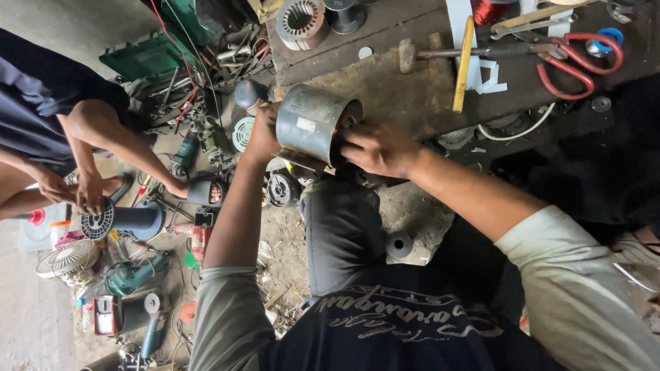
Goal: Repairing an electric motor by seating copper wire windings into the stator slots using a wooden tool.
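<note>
I have a single view, from the camera worn on the head, and it looks steeply down over the chest and both forearms. The person's own torso fills the lower middle of the frame, so the lens sits close above the work; the left hand [263, 134] and right hand [375, 148] meet at the grey metal cylinder [311, 122] just above the frame's centre, near enough to show fingers clearly. The dark wooden workbench [385, 75] runs across the upper right of the frame, the littered floor [282, 240] falls away at lower left, and a second person's arms [103, 137] enter at the upper left edge.
</note>
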